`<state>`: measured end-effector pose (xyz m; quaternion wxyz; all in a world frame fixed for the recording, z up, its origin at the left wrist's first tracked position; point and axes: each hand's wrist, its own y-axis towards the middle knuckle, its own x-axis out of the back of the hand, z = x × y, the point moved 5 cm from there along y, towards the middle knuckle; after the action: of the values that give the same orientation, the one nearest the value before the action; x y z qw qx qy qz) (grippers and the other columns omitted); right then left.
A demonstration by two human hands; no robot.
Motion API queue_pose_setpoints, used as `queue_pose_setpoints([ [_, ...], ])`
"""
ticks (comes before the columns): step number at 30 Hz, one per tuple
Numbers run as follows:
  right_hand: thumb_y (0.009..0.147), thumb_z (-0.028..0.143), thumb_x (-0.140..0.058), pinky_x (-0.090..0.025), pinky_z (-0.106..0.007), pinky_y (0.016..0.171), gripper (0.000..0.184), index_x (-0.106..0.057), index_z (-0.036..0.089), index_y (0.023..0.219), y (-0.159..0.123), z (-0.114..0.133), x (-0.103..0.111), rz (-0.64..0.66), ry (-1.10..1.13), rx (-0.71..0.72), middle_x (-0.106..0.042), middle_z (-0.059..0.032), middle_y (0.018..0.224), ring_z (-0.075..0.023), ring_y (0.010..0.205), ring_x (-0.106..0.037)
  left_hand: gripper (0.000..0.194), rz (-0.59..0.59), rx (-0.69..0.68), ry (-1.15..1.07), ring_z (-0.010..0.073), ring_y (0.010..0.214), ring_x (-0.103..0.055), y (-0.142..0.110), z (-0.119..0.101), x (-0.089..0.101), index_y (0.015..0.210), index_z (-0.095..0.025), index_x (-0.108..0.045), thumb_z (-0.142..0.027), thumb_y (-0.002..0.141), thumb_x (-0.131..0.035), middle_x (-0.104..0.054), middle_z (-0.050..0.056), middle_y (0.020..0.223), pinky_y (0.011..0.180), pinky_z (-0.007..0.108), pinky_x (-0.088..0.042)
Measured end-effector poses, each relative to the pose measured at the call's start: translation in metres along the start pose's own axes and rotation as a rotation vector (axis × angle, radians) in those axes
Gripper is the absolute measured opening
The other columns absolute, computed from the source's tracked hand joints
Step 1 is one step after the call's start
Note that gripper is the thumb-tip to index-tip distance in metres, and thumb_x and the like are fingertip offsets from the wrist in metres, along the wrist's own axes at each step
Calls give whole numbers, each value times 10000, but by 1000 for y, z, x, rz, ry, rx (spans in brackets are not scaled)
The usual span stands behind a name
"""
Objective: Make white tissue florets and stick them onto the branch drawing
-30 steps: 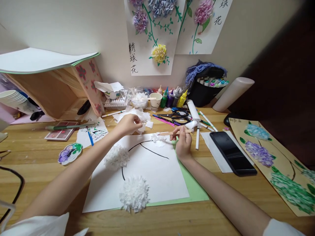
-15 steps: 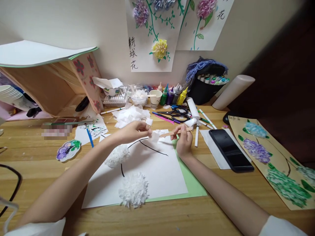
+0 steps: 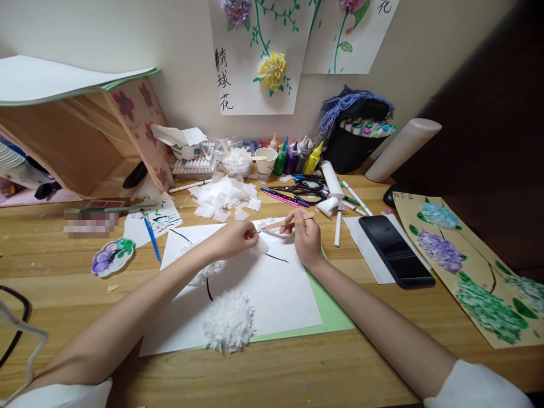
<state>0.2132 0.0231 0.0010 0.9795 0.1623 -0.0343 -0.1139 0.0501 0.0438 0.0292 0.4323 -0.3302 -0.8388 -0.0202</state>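
My left hand (image 3: 236,239) is closed in a pinch on a small white tissue piece (image 3: 262,246), held just over the white sheet (image 3: 272,289). My right hand (image 3: 305,234) grips a wooden stick (image 3: 284,223) whose tip points left toward that piece. The sheet lies on a green sheet (image 3: 334,309) and bears black drawn stems. A fluffy white tissue flower (image 3: 229,321) sits near its front edge. A second tissue flower (image 3: 203,273) is partly hidden under my left forearm.
A pile of cut white tissue squares (image 3: 223,198) lies behind the sheet. Scissors (image 3: 304,192), markers, glue bottles (image 3: 297,157) and a small cup (image 3: 266,160) stand at the back. A black phone (image 3: 396,250) and a painted flower card (image 3: 471,272) lie right; a wooden shelf (image 3: 76,153) stands left.
My left hand came from the tissue pile toward me with a white piece and now holds it by the stick's tip. The right hand shifted slightly left and nearer.
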Motion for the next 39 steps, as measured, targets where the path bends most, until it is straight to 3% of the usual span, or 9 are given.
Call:
queue_pose_setpoints([
  [8, 902, 476, -358, -431, -234, 525, 353, -492, 193, 738, 1, 2, 1, -27, 4, 1, -543, 32, 550, -106, 503, -547, 177, -181, 39, 71, 164, 688, -568, 17, 5, -6, 761, -160, -599, -261, 751, -455, -648, 44, 741, 583, 252, -408],
  [14, 919, 434, -331, -410, -226, 467, 394, -489, 196, 647, -7, 12, 9, -126, -1, 153, -506, 25, 572, -93, 477, -516, 162, -275, 38, 249, 176, 723, -576, 20, 0, -2, 787, -161, -602, -216, 771, -449, -653, 59, 799, 599, 264, -403],
  [22, 932, 380, -321, -460, -250, 563, 370, -523, 201, 680, -11, 13, 1, 24, -228, 212, -532, 8, 626, -112, 551, -555, 141, -343, 19, 292, 168, 695, -569, 18, -2, 1, 786, -164, -590, -198, 782, -453, -656, 55, 800, 565, 252, -373],
  [31, 939, 340, -318, -464, -257, 604, 335, -519, 202, 709, -11, 14, -2, 52, -335, 257, -549, 1, 651, -123, 593, -576, 150, -345, -35, 282, 178, 738, -583, 20, -1, 0, 790, -159, -593, -179, 782, -445, -660, 57, 819, 606, 267, -407],
  [39, 946, 295, -304, -432, -252, 592, 313, -482, 201, 707, -8, 16, -4, 58, -422, 255, -539, 8, 610, -115, 562, -554, 254, -251, -39, 250, 188, 778, -608, 12, 5, -1, 980, -160, -574, -186, 729, -551, -671, 43, 857, 632, 267, -441],
])
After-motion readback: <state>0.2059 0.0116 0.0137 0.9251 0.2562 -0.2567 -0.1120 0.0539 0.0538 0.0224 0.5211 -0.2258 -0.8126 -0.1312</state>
